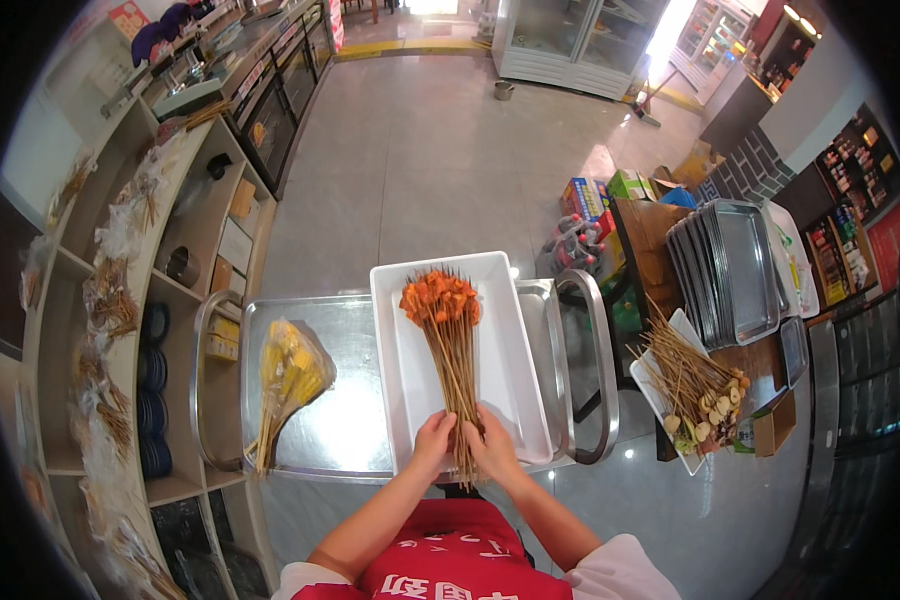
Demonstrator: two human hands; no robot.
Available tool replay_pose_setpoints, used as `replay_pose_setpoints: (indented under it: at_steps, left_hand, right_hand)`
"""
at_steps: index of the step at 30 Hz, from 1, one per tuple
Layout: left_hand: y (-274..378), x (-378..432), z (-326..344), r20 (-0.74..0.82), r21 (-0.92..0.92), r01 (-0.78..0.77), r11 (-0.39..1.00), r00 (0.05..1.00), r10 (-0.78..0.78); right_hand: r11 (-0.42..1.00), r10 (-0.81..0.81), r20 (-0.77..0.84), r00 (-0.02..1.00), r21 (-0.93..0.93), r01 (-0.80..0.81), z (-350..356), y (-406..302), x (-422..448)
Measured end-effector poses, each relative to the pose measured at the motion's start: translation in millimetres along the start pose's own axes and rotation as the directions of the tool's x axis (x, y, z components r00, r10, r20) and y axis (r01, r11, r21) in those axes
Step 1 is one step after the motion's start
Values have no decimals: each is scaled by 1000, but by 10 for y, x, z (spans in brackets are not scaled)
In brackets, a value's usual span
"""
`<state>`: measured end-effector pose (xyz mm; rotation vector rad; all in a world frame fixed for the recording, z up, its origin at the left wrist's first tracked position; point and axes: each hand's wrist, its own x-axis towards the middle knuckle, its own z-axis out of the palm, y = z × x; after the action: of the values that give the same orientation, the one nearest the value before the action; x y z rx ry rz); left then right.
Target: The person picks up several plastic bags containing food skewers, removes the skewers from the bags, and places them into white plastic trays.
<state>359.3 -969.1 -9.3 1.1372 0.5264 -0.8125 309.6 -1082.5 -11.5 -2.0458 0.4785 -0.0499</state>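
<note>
A large bundle of wooden skewers (450,367) with orange-red seasoned food pieces (440,297) at the far end lies in a white plastic tray (506,420). My left hand (435,441) grips the lower sticks from the left. From the right, my right hand (493,445) holds the same sticks, its thumb over them. The stick ends reach past the tray's near edge. Under the tray is a stainless steel cart (330,435). Left of the tray, on the cart, rests a plastic-bagged bunch of skewers with yellow food (294,367).
Bagged skewers (112,300) line a shelf unit (202,292) at left. To the right, a wooden table (641,225) bears stacked metal trays (720,270) and a white tray of assorted skewers (701,390). Bottles (576,244) and boxes stand on the floor beside it. Cart handles (596,360) rise at both ends.
</note>
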Motion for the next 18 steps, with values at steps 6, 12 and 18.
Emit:
replay_pose_setpoints:
  at_steps: [6,12,18]
  left_hand:
    - [-144,179,-54,-108,366,-354,861,903,417]
    - [94,276,44,-116,680,-285,676,868,483]
    - [160,415,-104,-47,608,-270,746,926,374]
  right_hand:
    - [997,-68,-23,997,35,69,-146,-49,203]
    - [998,-63,-6,998,-7,63,-85,-152,184]
    - [959,163,127,978,212,-187,-146,94,153]
